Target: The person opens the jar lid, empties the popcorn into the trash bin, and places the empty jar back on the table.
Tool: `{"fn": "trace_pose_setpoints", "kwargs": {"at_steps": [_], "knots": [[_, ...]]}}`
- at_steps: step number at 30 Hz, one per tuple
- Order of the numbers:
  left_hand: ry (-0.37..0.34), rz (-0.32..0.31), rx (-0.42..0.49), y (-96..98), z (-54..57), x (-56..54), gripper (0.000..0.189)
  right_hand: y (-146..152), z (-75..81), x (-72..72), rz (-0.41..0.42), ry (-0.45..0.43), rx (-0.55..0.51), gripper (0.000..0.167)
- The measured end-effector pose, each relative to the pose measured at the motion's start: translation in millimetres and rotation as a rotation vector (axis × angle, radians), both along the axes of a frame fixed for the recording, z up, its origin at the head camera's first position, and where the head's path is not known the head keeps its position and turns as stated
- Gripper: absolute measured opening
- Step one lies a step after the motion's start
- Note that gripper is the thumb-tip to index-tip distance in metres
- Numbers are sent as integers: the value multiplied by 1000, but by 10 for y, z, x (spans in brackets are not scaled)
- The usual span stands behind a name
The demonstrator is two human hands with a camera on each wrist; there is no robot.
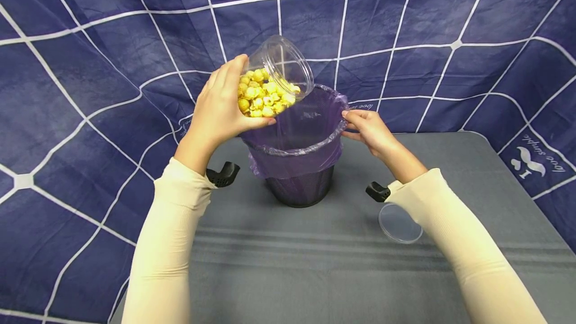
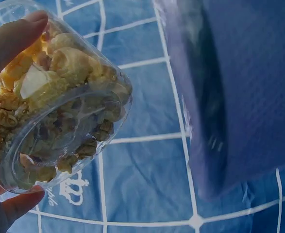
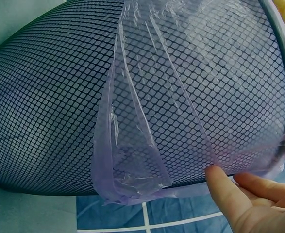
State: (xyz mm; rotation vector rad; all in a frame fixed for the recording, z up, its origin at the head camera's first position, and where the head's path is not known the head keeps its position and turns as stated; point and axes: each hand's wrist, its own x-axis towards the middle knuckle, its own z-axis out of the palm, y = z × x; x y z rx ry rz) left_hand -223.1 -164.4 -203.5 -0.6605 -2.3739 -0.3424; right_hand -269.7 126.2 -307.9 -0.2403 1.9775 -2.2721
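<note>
My left hand [image 1: 218, 104] grips a clear plastic jar [image 1: 281, 54] part full of yellow popcorn [image 1: 261, 96]. The jar lies tilted, its open mouth facing right over the near-left part of the bin's opening. In the left wrist view the jar's round base [image 2: 67, 131] shows between thumb and fingers. Below stands a black mesh trash bin [image 1: 301, 191], lined with a purple trash bag [image 1: 301, 161] folded down over the rim. At the bin's right side my right hand [image 1: 371, 131] pinches the bagged rim, thumb and fingers on either side of it.
A round clear lid [image 1: 399, 224] lies on the grey cloth-covered table [image 1: 297, 274], beside the right sleeve. Blue cloth [image 1: 405, 24] with white grid lines hangs behind the bin and along both sides.
</note>
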Motion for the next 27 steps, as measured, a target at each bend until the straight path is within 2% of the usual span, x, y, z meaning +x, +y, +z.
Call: {"fn": "trace_pose_setpoints", "kwargs": {"at_steps": [8,13,16,20,27], "knots": [[-130,62,-213,6,205,-229,106,5,-10,2,9,6,-14,35],[-161,58,-321,30,283,-329,107,-4,-6,2,0,10,-5,38],[-142,39,-385,43,312,-363,106,-11,-6,0,-2,12,-1,39],[-81,21,-473,52,321,-394,104,-17,-15,-9,-4,14,0,39],[11,11,-600,59,323,-404,103,-6,-22,-4,-9,11,5,38]]}}
